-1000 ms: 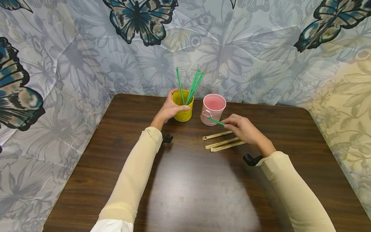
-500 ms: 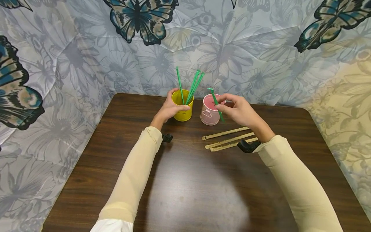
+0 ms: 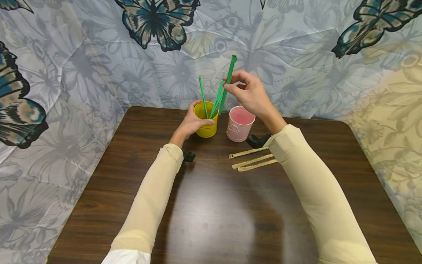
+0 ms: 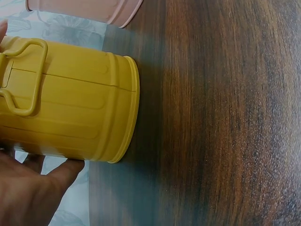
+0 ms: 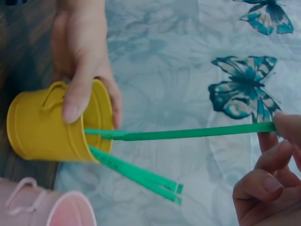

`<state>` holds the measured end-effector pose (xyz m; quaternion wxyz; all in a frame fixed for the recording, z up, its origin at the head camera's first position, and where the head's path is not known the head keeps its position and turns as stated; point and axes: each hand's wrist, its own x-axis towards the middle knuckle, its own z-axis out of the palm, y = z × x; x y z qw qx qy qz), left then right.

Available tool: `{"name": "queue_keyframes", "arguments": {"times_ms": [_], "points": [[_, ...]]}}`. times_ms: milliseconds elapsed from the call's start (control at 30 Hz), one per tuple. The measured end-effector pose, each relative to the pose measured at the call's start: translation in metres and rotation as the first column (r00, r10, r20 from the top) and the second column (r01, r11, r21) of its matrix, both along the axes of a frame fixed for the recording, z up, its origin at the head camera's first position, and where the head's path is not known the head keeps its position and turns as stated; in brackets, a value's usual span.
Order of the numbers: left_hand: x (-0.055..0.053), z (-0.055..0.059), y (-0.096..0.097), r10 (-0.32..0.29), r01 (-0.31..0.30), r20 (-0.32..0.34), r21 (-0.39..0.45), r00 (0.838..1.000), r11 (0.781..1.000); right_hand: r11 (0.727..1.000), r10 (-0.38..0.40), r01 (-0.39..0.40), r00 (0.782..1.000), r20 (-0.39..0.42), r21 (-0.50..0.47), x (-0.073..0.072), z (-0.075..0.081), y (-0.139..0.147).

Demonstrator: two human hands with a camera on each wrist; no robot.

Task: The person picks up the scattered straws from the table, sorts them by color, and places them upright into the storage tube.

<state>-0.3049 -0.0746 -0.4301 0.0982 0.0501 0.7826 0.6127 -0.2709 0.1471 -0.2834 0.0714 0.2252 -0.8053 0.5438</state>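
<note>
A small yellow bucket (image 3: pixel 206 131) with side handles stands on the table, and my left hand (image 3: pixel 192 124) grips it, thumb across the front of the rim. The left wrist view shows the fingers against the bucket's wall. Several thin green wrapped straws (image 3: pixel 202 91) lean inside it. My right hand (image 3: pixel 248 93) pinches another green wrapped straw (image 5: pixel 197 133) near its upper part. That straw slants down toward the yellow bucket; whether its lower end is inside the mouth I cannot tell. A pink bucket (image 3: pixel 240 129) stands just right of the yellow one, below my right hand.
Three tan wrapped straws (image 3: pixel 252 161) lie side by side in front of the pink bucket, partly under the right sleeve. The dark wooden table (image 3: pixel 211 205) ends at a butterfly-print cloth (image 3: pixel 184 66) behind.
My right hand has lifted the green straw from in front of the pink bucket, up and leftward over it, turning it upright beside the yellow bucket. The left hand stays on the yellow bucket.
</note>
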Motion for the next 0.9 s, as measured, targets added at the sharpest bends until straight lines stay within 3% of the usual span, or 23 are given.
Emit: {"name": "queue_keyframes", "arguments": {"times_ms": [167, 500, 700, 900], "points": [[-0.001, -0.002, -0.001, 0.001, -0.001, 0.007, 0.004, 1.000, 1.000, 0.999, 0.031, -0.030, 0.999, 0.032, -0.034, -0.012, -0.008, -0.019], [-0.001, -0.005, -0.001, -0.011, 0.011, 0.007, 0.017, 1.000, 1.000, 0.995, -0.034, 0.023, 0.993, 0.111, 0.102, -0.025, -0.044, -0.035], [-0.002, -0.002, -0.001, -0.012, 0.012, 0.007, 0.016, 1.000, 1.000, 0.968, -0.123, 0.104, 0.990, 0.074, 0.227, -0.032, -0.057, -0.041], [-0.003, -0.002, -0.003, -0.021, 0.021, 0.006, 0.026, 1.000, 0.999, 0.938, -0.179, 0.143, 0.980, 0.087, 0.316, -0.035, -0.069, -0.046]]}}
